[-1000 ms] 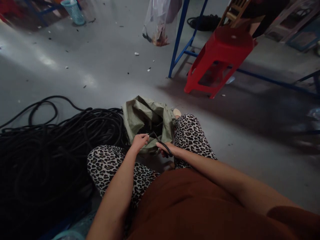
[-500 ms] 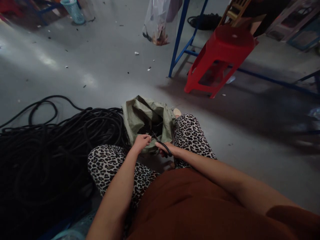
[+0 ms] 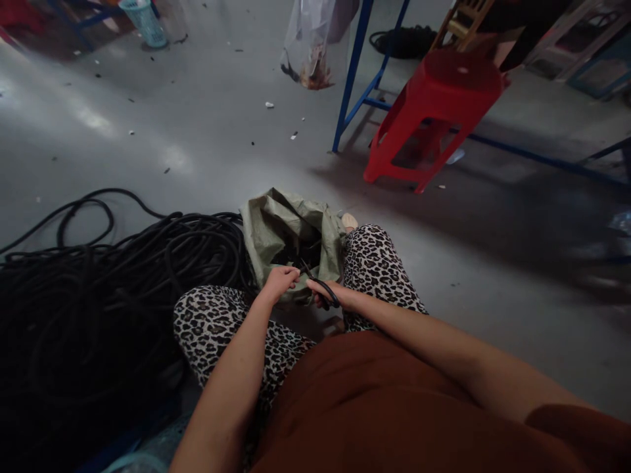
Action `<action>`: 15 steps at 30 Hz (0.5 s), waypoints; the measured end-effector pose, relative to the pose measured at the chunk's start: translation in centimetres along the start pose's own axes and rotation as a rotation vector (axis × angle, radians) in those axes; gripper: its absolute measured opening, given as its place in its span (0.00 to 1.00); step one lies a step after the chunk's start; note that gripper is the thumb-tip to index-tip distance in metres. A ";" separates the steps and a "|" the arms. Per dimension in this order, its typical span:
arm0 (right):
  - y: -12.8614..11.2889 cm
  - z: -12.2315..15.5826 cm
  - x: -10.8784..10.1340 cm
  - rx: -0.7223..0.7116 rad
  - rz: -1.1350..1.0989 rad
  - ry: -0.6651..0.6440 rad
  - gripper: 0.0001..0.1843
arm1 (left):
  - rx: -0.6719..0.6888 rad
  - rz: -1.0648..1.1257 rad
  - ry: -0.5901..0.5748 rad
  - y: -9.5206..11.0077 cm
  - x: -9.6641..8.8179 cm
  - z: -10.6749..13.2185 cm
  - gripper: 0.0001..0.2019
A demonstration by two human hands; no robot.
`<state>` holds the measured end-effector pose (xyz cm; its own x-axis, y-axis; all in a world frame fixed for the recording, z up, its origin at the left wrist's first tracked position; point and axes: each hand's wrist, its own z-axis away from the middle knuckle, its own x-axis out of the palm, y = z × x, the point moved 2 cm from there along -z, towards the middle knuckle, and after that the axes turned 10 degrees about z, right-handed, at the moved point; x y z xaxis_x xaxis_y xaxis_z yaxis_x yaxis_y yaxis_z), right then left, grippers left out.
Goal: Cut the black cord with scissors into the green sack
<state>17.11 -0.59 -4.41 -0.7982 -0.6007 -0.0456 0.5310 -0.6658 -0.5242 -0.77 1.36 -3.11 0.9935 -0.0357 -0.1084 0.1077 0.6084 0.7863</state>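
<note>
My right hand point(image 3: 325, 292) is closed around a pair of scissors with dark handles point(image 3: 329, 290). The blades point up and left, close to the fingertips of my left hand point(image 3: 282, 281). Those left fingers are pinched together; whatever small thing they hold is too little to make out. Both hands are over the near edge of a green woven sack point(image 3: 261, 233), which stands between my knees with its mouth wide. Dark pieces lie inside it, too shadowed to tell apart.
A large heap of black tubing or cord point(image 3: 197, 249) lies on the floor to the left. Ahead right, a red plastic stool point(image 3: 444, 98) stands by a blue metal frame point(image 3: 345, 112). A clear plastic bag point(image 3: 313, 52) hangs beside it. A light blue basket point(image 3: 148, 26) is at the far left.
The scissors handles look slightly wider apart in my right hand. My left hand has barely shifted, and the sack stays put.
</note>
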 end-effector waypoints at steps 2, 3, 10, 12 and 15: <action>-0.1 0.1 0.0 0.006 -0.007 0.002 0.24 | 0.004 -0.004 0.000 0.1 0.0 0.1 0.11; -0.2 0.1 0.0 0.008 -0.011 0.001 0.24 | 0.008 -0.008 -0.002 0.1 0.0 0.1 0.11; 0.1 -0.1 0.0 -0.009 -0.007 0.012 0.25 | 0.013 -0.006 -0.023 0.0 0.0 0.0 0.11; 0.2 -0.2 0.0 -0.027 0.023 0.019 0.26 | 0.004 -0.010 -0.026 0.0 0.0 0.0 0.11; 0.0 0.1 0.0 -0.040 0.068 0.028 0.28 | 0.004 -0.016 -0.024 0.0 0.0 0.0 0.11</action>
<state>17.18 -0.66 -4.31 -0.7688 -0.6306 -0.1060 0.5729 -0.6056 -0.5523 -0.72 1.37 -3.12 0.9922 -0.0647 -0.1066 0.1240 0.6041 0.7872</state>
